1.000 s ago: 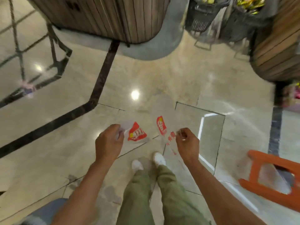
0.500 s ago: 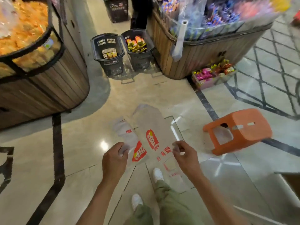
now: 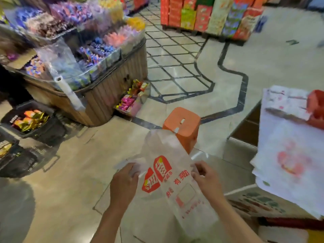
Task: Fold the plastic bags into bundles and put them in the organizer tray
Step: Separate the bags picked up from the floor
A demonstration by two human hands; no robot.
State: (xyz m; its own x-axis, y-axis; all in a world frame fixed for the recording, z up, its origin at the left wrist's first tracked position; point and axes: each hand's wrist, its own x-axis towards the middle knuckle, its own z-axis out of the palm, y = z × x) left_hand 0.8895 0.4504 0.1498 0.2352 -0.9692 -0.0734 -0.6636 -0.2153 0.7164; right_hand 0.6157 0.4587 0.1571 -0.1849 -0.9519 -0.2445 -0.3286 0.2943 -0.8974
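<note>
A translucent plastic bag [image 3: 177, 178] with a red logo and red print hangs stretched in the air in front of me, above the shop floor. My left hand [image 3: 124, 181] pinches its left edge. My right hand [image 3: 205, 178] pinches its right edge. A pile of flat white plastic bags [image 3: 287, 155] with faint red print lies on a counter at the right. No organizer tray shows in this view.
An orange plastic stool [image 3: 182, 125] stands on the floor just beyond the bag. A wooden candy display stand [image 3: 112, 88] fills the left, with black shopping baskets [image 3: 33, 123] beside it. Stacked red boxes [image 3: 206, 14] line the back. A cardboard box [image 3: 257, 204] sits under the counter.
My view has swung right and up, from the floor and my feet to the stool, candy stand and counter. Both hands kept hold of the bag, which now hangs more spread out.
</note>
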